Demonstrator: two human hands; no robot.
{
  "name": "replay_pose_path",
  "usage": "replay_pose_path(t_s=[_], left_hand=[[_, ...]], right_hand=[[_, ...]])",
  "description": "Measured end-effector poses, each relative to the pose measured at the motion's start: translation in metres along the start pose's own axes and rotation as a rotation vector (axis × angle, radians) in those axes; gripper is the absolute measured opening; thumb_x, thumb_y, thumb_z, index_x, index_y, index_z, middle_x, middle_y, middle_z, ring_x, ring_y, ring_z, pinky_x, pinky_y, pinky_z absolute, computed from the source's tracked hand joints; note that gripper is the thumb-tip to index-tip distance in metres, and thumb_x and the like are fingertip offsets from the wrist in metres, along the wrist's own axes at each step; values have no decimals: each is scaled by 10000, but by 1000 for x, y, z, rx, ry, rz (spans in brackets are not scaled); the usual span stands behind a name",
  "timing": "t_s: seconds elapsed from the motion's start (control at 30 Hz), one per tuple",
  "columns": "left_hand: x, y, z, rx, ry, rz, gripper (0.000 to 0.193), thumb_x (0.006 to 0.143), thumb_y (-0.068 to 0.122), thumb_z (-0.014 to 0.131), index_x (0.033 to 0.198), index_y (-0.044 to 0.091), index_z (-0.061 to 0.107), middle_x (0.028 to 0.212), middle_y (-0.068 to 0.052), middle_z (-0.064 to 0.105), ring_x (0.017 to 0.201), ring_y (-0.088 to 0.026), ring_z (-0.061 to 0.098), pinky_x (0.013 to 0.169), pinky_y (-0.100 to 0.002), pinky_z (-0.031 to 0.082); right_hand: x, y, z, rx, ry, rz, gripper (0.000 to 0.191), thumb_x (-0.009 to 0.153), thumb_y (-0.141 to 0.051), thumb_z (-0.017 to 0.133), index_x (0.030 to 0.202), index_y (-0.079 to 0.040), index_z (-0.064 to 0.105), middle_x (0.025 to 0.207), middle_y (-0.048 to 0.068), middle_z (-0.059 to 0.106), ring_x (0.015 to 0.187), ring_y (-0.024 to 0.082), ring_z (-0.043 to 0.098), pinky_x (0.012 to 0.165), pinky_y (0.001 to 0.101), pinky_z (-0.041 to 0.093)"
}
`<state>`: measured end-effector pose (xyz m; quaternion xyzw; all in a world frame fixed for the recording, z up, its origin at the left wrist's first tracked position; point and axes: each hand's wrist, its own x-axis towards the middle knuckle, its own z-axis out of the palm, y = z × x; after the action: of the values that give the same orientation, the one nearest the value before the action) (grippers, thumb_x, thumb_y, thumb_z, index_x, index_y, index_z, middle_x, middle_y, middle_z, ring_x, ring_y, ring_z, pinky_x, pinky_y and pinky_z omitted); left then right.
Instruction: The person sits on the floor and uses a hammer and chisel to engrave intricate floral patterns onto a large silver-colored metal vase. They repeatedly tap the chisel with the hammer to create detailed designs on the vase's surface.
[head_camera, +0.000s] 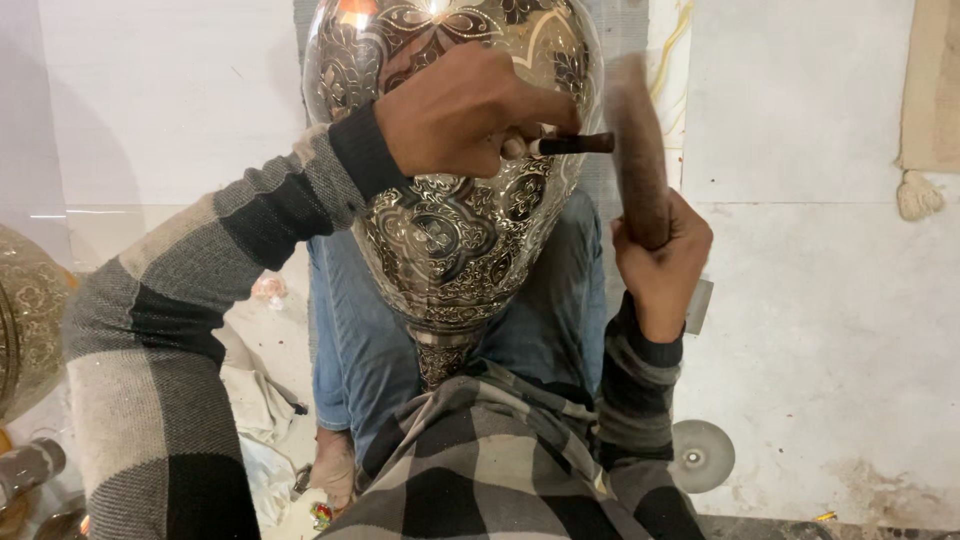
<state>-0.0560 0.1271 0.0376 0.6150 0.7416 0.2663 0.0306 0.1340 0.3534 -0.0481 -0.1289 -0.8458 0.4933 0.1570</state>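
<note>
A large engraved metal vase (450, 235), shiny with dark floral patterns, rests on my lap with its narrow neck toward my chest. My left hand (465, 110) lies on the vase's upper side and grips a short dark chisel (575, 143) that points right. Just to the right of the chisel's end, my right hand (660, 255) holds a wooden mallet (637, 150) upright; the mallet looks blurred. Both sleeves are grey and black checked.
Another brass engraved vessel (28, 320) stands at the left edge. Crumpled white cloth (255, 395) lies by my left leg. A round metal disc (700, 455) lies on the pale floor at the right. A tassel (920, 195) hangs at the far right.
</note>
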Motion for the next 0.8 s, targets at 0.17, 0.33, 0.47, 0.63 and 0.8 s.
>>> replay_pose_path(t_s=[0.17, 0.33, 0.47, 0.63, 0.8], left_hand=[[1, 0, 2, -12, -18, -19, 580, 729, -80, 739, 1279, 93, 683, 865, -121, 778, 691, -231, 752, 517, -362, 558], [2, 0, 2, -1, -20, 1, 586, 724, -101, 723, 1277, 91, 693, 850, -108, 770, 702, -227, 751, 524, -357, 553], [3, -1, 4, 21, -31, -10, 509, 776, -66, 760, 1256, 97, 708, 835, -99, 773, 645, -220, 729, 492, -367, 527], [2, -3, 6, 23, -17, 8, 519, 775, -57, 752, 1262, 115, 712, 853, -95, 774, 685, -211, 741, 515, -348, 538], [2, -3, 5, 14, -17, 12, 535, 770, -73, 753, 1273, 107, 715, 852, -98, 775, 689, -218, 740, 521, -351, 538]], right_hand=[[-4, 7, 2, 233, 1, 89, 158, 821, 104, 748, 910, 5, 663, 761, 39, 637, 698, 135, 588, 660, 287, 464], [-8, 13, 7, 458, 51, 185, 157, 811, 85, 757, 878, -5, 646, 767, 38, 639, 704, 147, 583, 676, 303, 478], [-12, 15, 8, 489, 96, 197, 176, 814, 99, 751, 891, -12, 640, 797, 22, 636, 749, 131, 586, 709, 300, 484], [-13, 16, 10, 289, 18, 150, 150, 831, 114, 713, 866, -11, 637, 755, 42, 595, 710, 135, 537, 671, 302, 442], [-14, 16, 13, 0, 36, 99, 156, 806, 133, 711, 863, 3, 646, 703, 60, 587, 662, 150, 534, 637, 314, 433]])
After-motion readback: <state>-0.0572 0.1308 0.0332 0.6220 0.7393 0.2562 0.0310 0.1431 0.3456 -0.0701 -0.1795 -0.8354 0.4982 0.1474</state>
